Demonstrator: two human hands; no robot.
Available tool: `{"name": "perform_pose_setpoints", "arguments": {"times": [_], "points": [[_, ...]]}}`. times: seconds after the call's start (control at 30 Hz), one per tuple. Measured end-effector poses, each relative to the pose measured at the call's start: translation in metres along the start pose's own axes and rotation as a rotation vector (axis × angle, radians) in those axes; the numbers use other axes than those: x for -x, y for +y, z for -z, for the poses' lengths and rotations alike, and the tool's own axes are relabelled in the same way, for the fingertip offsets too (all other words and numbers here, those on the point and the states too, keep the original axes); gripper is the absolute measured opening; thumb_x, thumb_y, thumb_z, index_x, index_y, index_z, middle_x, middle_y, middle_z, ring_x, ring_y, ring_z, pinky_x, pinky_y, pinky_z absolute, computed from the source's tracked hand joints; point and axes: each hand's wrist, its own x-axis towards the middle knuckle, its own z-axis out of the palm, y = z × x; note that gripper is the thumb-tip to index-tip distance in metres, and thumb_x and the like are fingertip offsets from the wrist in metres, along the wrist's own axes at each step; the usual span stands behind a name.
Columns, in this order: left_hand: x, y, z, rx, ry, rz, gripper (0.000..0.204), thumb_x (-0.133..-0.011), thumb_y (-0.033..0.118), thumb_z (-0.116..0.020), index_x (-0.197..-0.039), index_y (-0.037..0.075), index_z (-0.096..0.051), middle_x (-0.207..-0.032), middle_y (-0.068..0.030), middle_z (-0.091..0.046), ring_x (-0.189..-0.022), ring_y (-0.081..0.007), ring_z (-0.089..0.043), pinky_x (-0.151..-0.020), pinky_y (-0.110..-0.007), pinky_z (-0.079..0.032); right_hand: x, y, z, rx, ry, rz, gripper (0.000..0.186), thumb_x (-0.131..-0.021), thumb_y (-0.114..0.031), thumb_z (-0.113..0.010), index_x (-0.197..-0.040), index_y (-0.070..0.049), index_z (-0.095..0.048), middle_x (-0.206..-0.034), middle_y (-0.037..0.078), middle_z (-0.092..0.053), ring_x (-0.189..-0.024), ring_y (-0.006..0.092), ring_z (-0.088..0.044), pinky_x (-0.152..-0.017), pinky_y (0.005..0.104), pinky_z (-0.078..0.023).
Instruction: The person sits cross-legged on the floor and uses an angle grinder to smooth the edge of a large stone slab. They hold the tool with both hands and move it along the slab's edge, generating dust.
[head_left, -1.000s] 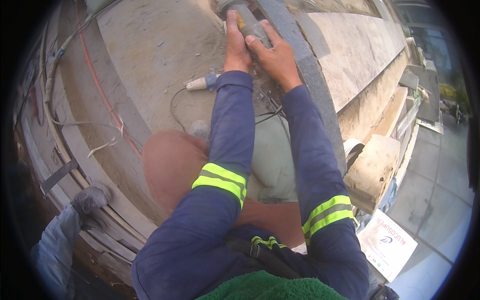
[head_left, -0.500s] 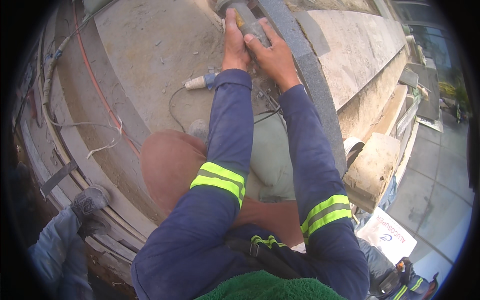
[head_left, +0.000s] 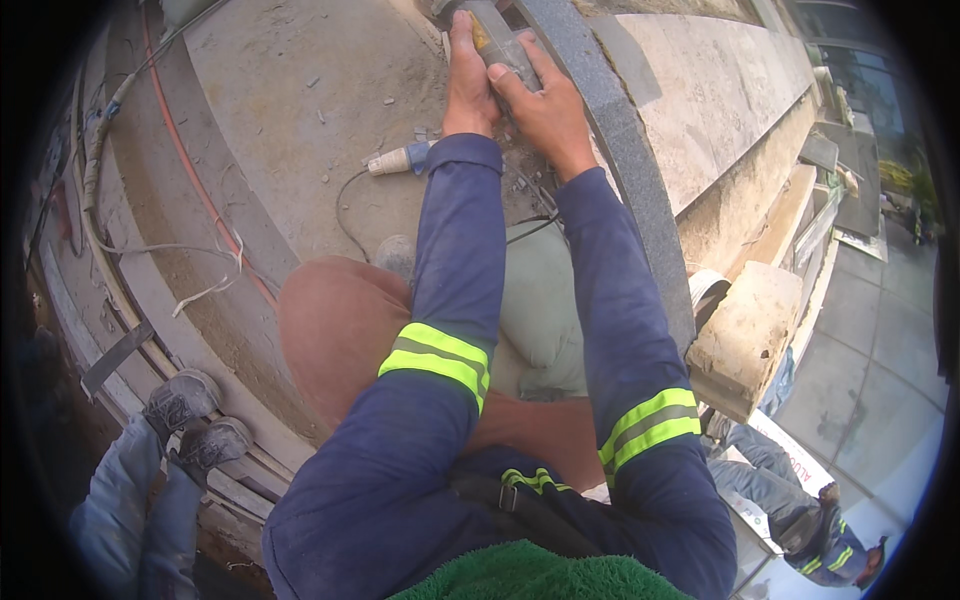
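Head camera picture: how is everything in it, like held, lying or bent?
Grey tool: held; on or off, can't tell.
Left hand: gripping the tool.
Right hand: gripping it too.
White plug: lying down; connected, can't tell.
Orange line: loosely curved.
Pale sack: lying slumped.

The left hand and the right hand are gripping opposite sides of a grey power tool; its head is meeting the upper rim, so its exact type is hard to confirm. A grey stone slab is running along the right of the right forearm. A white-and-blue connector is lying just beside the left sleeve. A pale sack is resting between the forearms. At lower left, another person's shoes are standing on boards.
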Motion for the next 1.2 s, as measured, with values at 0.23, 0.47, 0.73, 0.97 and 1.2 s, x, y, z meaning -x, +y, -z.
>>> {"name": "perform_pose_setpoints", "arguments": {"times": [0.23,0.47,0.73,0.97,1.2], "points": [[-0.005,-0.005,0.005,0.000,-0.002,-0.021,0.065,-0.117,0.064,-0.045,-0.145,0.009,-0.063,-0.118,-0.0132,-0.076,-0.103,-0.0275,-0.078,-0.089,-0.044,-0.067,0.002,0.003,-0.001,-0.034,0.002,-0.015,0.090,-0.098,-0.051,-0.078,-0.166,0.002,-0.053,-0.146,0.031,-0.072,-0.136,0.0422,-0.072,-0.113,0.0435,-0.056],[-0.007,-0.007,0.002,0.030,-0.005,-0.022,0.065,-0.116,0.065,-0.047,-0.145,0.009,-0.064,-0.118,-0.0132,-0.075,-0.103,-0.0276,-0.078,-0.088,-0.044,-0.067,-0.001,0.010,-0.002,0.018,0.075,0.059,0.083,-0.098,-0.042,-0.083,-0.164,0.000,-0.057,-0.124,0.018,-0.082,-0.095,0.0188,-0.080,-0.072,0.0329,-0.064],[-0.015,-0.002,0.009,-0.144,0.069,-0.067,0.085,-0.115,0.070,-0.039,-0.162,0.000,-0.041,-0.137,-0.0375,-0.069,-0.117,-0.0435,-0.076,-0.099,-0.057,-0.067,-0.004,-0.006,-0.003,-0.051,0.023,-0.041,0.089,-0.098,-0.048,-0.080,-0.164,0.006,-0.054,-0.153,0.029,-0.065,-0.135,0.0360,-0.067,-0.105,0.0401,-0.057],[-0.018,-0.003,0.016,-0.187,0.047,-0.077,0.084,-0.116,0.070,-0.039,-0.159,-0.002,-0.044,-0.130,-0.0356,-0.071,-0.113,-0.0420,-0.077,-0.094,-0.055,-0.068,-0.005,0.003,-0.003,-0.026,0.081,0.041,0.085,-0.098,-0.043,-0.082,-0.163,0.005,-0.056,-0.134,0.024,-0.079,-0.110,0.0249,-0.080,-0.081,0.0346,-0.066],[0.005,-0.009,-0.002,-0.069,0.094,-0.005,0.071,-0.117,0.064,-0.047,-0.154,0.003,-0.056,-0.135,-0.0165,-0.071,-0.119,-0.0304,-0.074,-0.099,-0.049,-0.064,0.014,-0.014,0.008,-0.169,-0.001,-0.137,0.088,-0.097,-0.044,-0.081,-0.163,0.008,-0.053,-0.160,0.030,-0.063,-0.098,0.0289,-0.084,-0.061,0.0340,-0.063]]}}
